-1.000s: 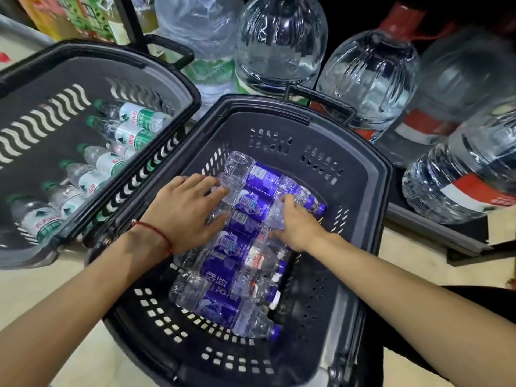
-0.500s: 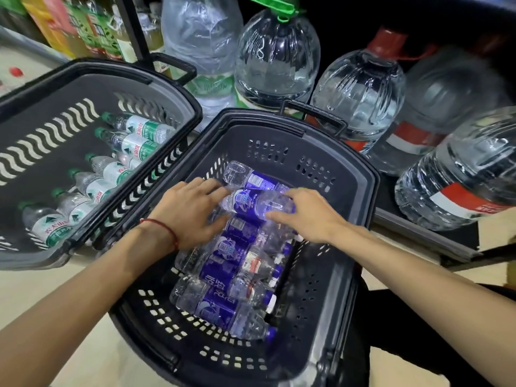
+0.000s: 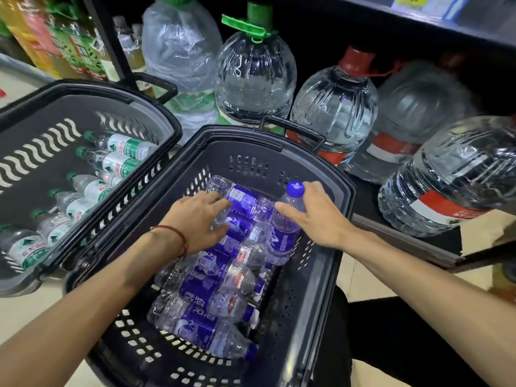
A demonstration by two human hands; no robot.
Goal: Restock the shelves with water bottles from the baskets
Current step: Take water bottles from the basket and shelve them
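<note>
Head view: the right hand (image 3: 318,216) wraps a clear ribbed blue-capped bottle (image 3: 283,227), tilted cap-up above the perforated dark plastic basket (image 3: 321,289); the left hand (image 3: 196,219), fingers spread, presses the blue-labelled bottles (image 3: 206,297) lying beside that grip, basket wall close right

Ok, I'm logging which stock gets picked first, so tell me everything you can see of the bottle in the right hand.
The bottle is small, clear plastic, with a blue cap and a purple-blue label. It stands tilted, cap up, in the basket, its base among the lying bottles. The right hand grips its upper part.
</note>
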